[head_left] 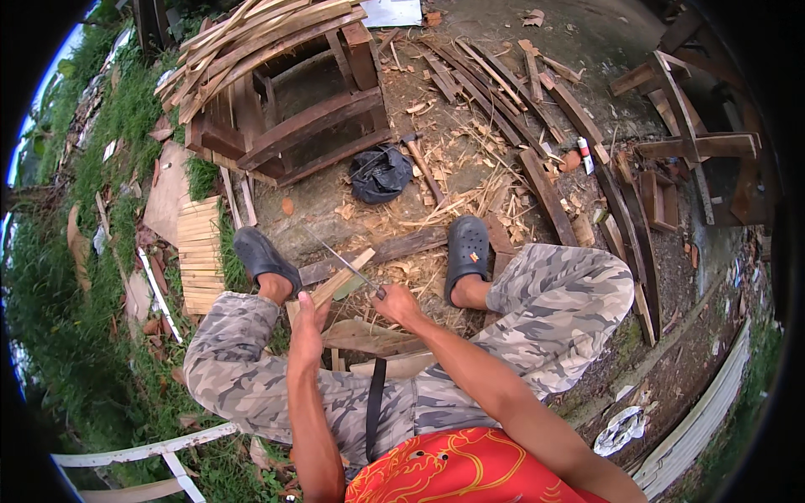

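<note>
My left hand [308, 327] is closed on the lower end of a short, pale wood strip [342, 278], which slants up to the right between my feet. In my right hand [397, 304] is the handle of a long, thin-bladed knife [331, 251]. Its blade points up and left, crossing over the strip; whether it touches the wood I cannot tell. Below the hands lie a curved wood slab [369, 337] and some other offcuts. A dark plank [411, 246] rests on the ground just beyond the strip, running between my two clogs.
Ahead stands a wooden frame [314, 126] with a stack of strips [268, 38] on top. A black plastic bag [380, 174] and a hammer [425, 170] lie near it among shavings. Cut sticks [199, 260] lie in a row at left; long boards [549, 197] lie at right.
</note>
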Action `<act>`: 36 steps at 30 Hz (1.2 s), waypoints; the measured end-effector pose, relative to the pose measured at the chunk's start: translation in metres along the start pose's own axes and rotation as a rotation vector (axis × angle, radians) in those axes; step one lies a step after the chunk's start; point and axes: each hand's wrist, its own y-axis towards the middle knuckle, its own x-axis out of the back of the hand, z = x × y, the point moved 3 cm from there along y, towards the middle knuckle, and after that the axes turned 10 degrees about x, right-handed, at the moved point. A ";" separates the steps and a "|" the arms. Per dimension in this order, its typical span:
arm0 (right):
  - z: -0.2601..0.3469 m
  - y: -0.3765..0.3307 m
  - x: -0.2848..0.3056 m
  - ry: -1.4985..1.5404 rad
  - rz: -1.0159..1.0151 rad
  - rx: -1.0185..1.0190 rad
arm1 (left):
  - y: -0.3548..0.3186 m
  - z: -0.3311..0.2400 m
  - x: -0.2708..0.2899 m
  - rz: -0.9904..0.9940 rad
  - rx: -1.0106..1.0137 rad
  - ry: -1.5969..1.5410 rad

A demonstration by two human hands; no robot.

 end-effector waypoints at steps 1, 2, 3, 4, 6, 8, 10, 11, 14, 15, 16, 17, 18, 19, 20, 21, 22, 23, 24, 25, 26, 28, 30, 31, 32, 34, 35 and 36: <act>0.000 0.001 -0.001 0.016 0.042 0.032 | 0.002 -0.001 0.000 0.009 0.000 -0.016; -0.001 0.002 0.000 0.004 0.058 0.009 | 0.004 -0.001 0.001 0.015 0.009 -0.037; -0.003 0.002 0.001 -0.039 0.010 -0.029 | 0.005 -0.003 0.001 0.010 0.004 -0.038; -0.001 0.002 -0.002 0.006 0.041 0.042 | 0.006 -0.003 0.002 0.000 0.016 -0.049; 0.008 0.003 -0.006 0.022 0.015 0.316 | 0.008 -0.005 0.004 -0.006 0.022 -0.058; 0.011 0.005 -0.006 0.040 0.015 0.445 | 0.007 -0.005 0.006 -0.003 0.024 -0.066; -0.005 0.010 -0.003 0.039 0.046 0.005 | 0.007 -0.008 0.006 0.012 0.014 -0.008; -0.012 0.010 -0.002 0.030 0.061 -0.212 | 0.007 -0.008 0.006 0.010 0.030 0.009; -0.003 0.011 -0.002 -0.032 0.091 0.085 | 0.009 -0.013 0.007 0.037 0.007 -0.099; 0.000 0.011 -0.003 -0.063 0.118 0.158 | 0.010 -0.014 0.007 0.016 0.010 -0.093; 0.005 0.009 -0.006 -0.011 0.151 0.283 | 0.010 -0.014 0.007 0.006 0.025 -0.087; 0.003 0.011 -0.004 -0.048 0.057 0.230 | 0.010 -0.014 0.007 0.001 0.030 -0.090; 0.002 0.011 -0.004 -0.053 0.032 0.206 | 0.009 -0.013 0.006 -0.010 0.052 -0.074; 0.003 0.012 -0.006 -0.021 0.058 0.230 | 0.007 -0.013 0.006 -0.010 0.049 -0.063; -0.008 0.016 -0.001 -0.075 0.058 -0.029 | 0.006 -0.014 0.005 -0.007 0.037 -0.055; -0.010 0.018 -0.001 -0.093 0.106 -0.055 | 0.005 -0.013 0.005 -0.011 0.056 -0.068; -0.013 0.021 0.002 -0.119 0.112 -0.089 | 0.005 -0.014 0.005 -0.014 0.065 -0.077; -0.017 0.022 0.005 -0.168 0.063 -0.142 | 0.005 -0.014 0.006 -0.008 0.077 -0.085; -0.016 0.023 0.003 -0.215 0.102 -0.066 | 0.005 -0.015 0.007 -0.014 0.079 -0.071; -0.013 0.023 0.000 -0.137 0.147 0.057 | 0.007 -0.017 0.010 -0.007 0.077 -0.054; -0.012 0.024 -0.001 -0.088 0.148 0.159 | 0.010 -0.020 0.012 0.012 0.039 -0.048; -0.011 0.023 -0.004 -0.014 0.136 0.349 | 0.015 -0.021 0.018 0.017 0.054 0.000; -0.032 0.025 -0.004 -0.046 0.132 -0.084 | 0.021 -0.022 0.022 0.035 0.055 0.019; -0.044 0.025 -0.001 -0.077 0.121 -0.314 | 0.022 -0.020 0.022 0.045 0.066 0.018; -0.044 0.026 -0.002 -0.164 0.102 -0.211 | 0.025 -0.021 0.024 0.051 0.114 0.003; -0.046 0.027 -0.006 -0.139 0.101 -0.044 | 0.028 -0.024 0.026 0.018 0.041 0.000; -0.047 0.026 -0.007 -0.154 0.092 -0.014 | 0.029 -0.023 0.026 -0.004 0.064 -0.029; -0.045 0.026 -0.010 -0.094 0.179 0.098 | 0.030 -0.026 0.024 0.014 0.023 0.017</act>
